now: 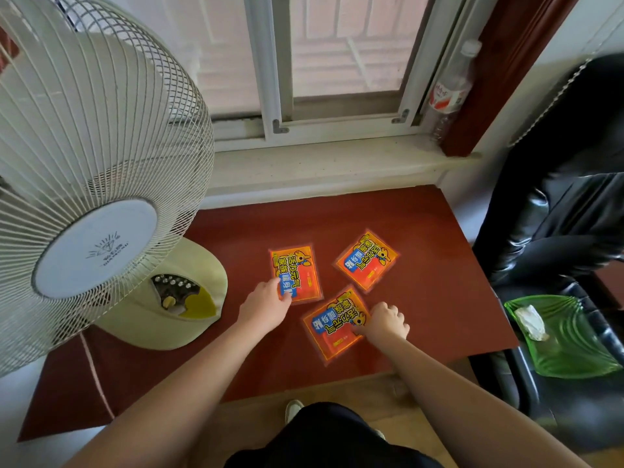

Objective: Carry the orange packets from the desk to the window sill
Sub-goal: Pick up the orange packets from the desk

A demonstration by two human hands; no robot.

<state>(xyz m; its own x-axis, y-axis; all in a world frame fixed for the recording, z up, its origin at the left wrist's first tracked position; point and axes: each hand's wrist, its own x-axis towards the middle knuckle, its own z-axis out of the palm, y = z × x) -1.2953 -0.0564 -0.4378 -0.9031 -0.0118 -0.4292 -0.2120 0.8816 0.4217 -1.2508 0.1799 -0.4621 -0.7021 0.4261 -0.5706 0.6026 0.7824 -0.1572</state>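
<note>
Head view: three orange packets flat on the red bench (pixel 422 231) — left packet (pixel 297 270), far packet (pixel 368 260), near packet (pixel 334 324). Left hand (pixel 266 304) fingertips pressed on left packet, right hand (pixel 385 322) curled at near packet's edge — neither lifted. Window sill (pixel 320 163) beyond; fan (pixel 94 184) at left.

Three packets (pixel 337 292) on the desk (pixel 422 298), fan (pixel 84 184) left, sill (pixel 320 163) far, dish (pixel 567 336) right.

Left hand (pixel 266 304) covers the left packet's (pixel 297 273) near corner; grip perhaps unclosed.
</note>
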